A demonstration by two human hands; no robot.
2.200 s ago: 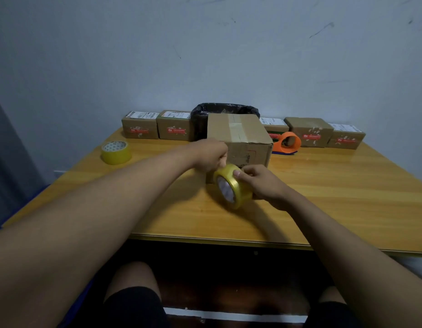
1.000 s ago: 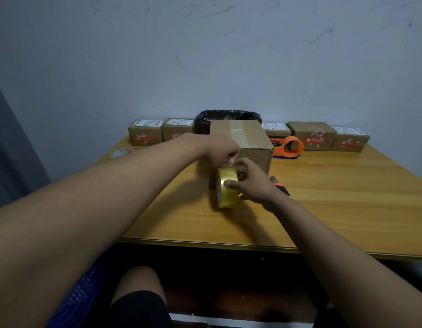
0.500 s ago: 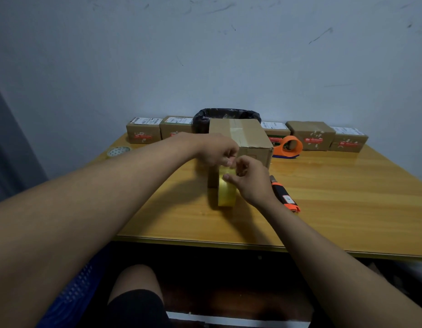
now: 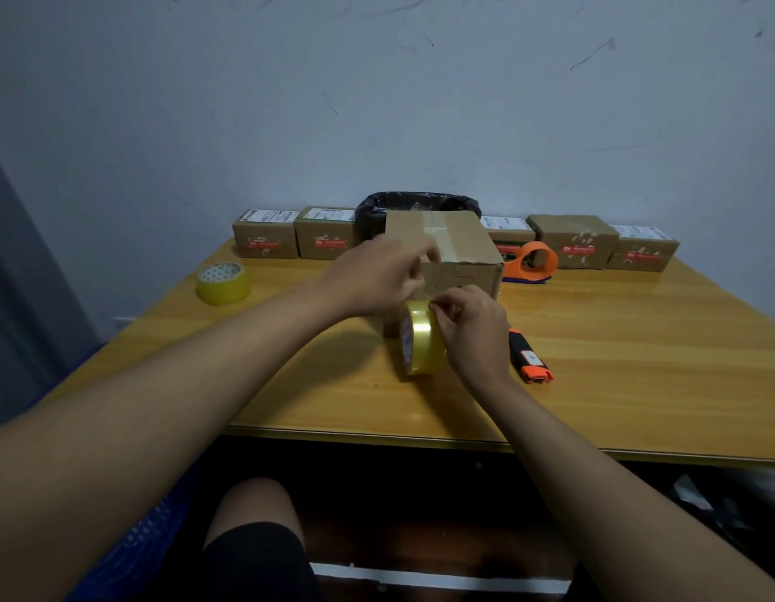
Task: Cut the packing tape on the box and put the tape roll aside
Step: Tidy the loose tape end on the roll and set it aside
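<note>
A brown cardboard box (image 4: 457, 249) with a clear tape strip over its top stands mid-table. In front of it a yellow tape roll (image 4: 422, 343) stands on its edge on the wood. My right hand (image 4: 475, 325) grips the roll from the right, with fingertips pinched at its top. Blurred by motion, my left hand (image 4: 377, 275) hovers at the box's near top edge with its fingers bunched together; whether it holds a tape strip is unclear. An orange and black utility knife (image 4: 530, 357) lies on the table just right of my right wrist.
A second yellow tape roll (image 4: 223, 283) lies flat at the far left. An orange tape dispenser (image 4: 535, 259) sits right of the box. Small labelled boxes (image 4: 266, 234) and a black-lined bin (image 4: 416, 204) line the wall. The table's front edge (image 4: 377, 434) is close to my knees.
My left hand has risen from the roll's top to the box's near top edge. My right hand stays on the roll, which has turned slightly so its inner core shows.
</note>
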